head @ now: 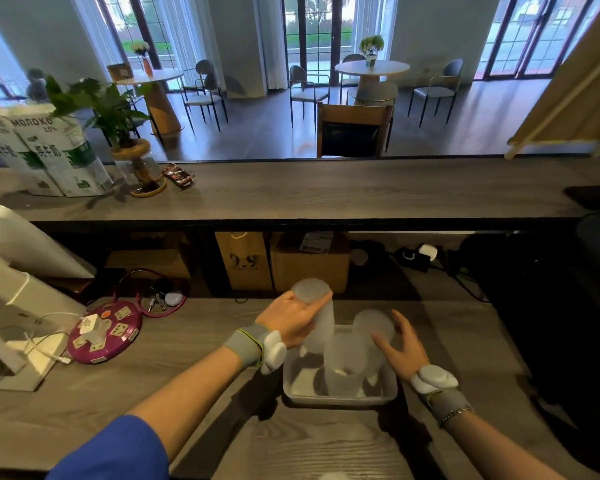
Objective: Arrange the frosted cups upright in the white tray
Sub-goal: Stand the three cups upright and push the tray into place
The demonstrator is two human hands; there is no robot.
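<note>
At the near edge of a grey wood-grain counter [174, 403], a person's two bare forearms reach forward, each wrist wrapped in a grey band carrying a white pod-shaped device; a blue sleeve [111, 452] covers the left upper arm. Between them sits a shallow white rectangular plastic tray [340, 398], holding a frosted translucent plastic cup [343, 368] that stands in its near middle. The right hand [404, 348] hovers at the tray's right side with fingers spread and palm turned inward, close beside a second frosted cup [373, 327] at the tray's back right — whether skin touches plastic cannot be told. The left hand [291, 322] wraps fingers and thumb around a third frosted cup [317, 317], gripping its upper wall; this cup is tilted, its top leaning away from the camera, its lower end over the tray's back left corner.

Left of the tray lies a round magenta power strip [104, 332] with a white plug in it, beside a white machine [11, 306]. Beyond, under a raised grey bar top [326, 188], stand a brown paper bag [245, 259] and a cardboard box [310, 266]. On the bar top — milk cartons [45, 157] and a potted green plant [118, 123]. Farther off, café tables and chairs face tall windows.
</note>
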